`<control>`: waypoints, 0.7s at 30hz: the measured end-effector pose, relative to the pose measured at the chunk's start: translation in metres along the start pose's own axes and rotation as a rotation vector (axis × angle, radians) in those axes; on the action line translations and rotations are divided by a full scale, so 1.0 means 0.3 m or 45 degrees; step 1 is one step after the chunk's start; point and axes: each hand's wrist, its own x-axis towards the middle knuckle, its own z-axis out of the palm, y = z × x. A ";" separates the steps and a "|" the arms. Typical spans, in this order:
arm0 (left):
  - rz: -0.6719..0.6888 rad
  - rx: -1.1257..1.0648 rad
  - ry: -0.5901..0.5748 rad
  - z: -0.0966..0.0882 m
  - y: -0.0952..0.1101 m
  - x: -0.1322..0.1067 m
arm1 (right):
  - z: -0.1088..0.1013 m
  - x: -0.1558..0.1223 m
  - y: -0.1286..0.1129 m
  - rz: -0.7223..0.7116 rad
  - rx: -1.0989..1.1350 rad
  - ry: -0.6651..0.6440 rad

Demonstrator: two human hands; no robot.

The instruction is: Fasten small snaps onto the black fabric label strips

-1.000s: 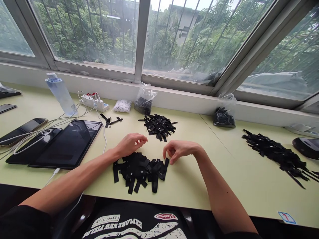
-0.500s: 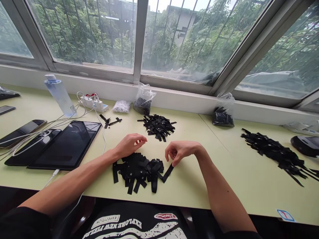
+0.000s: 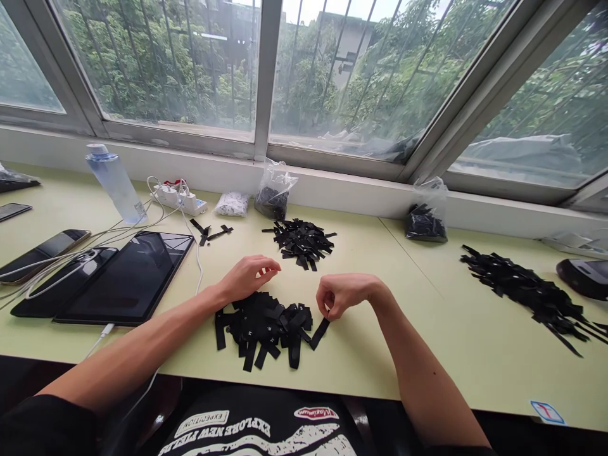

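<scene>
A loose pile of black fabric label strips (image 3: 266, 320), some marked with a white M, lies on the table close to my body. At the pile's right edge, my right hand (image 3: 344, 294) pinches the upper end of one black label strip (image 3: 320, 334) between thumb and finger; its lower end rests by the pile. My left hand (image 3: 249, 277) hovers at the pile's far edge, fingers loosely curved and thumb apart, with nothing in it. Beyond both hands sits a second heap of black strips (image 3: 304, 240).
Left lie a tablet (image 3: 128, 278), phones (image 3: 47, 253), cables and a power strip (image 3: 178, 196) beside a water bottle (image 3: 116, 183). Along the sill stand a white packet (image 3: 232, 204) and clear bags of black pieces (image 3: 273, 196) (image 3: 426, 218). Another strip pile (image 3: 522, 291) lies right.
My right hand's fingers have closed on the upper end of the strip, the hand shifting slightly down. My left hand has stayed put.
</scene>
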 end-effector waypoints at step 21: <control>0.004 0.027 0.011 0.001 0.005 0.001 | -0.004 -0.015 -0.002 -0.152 0.127 -0.088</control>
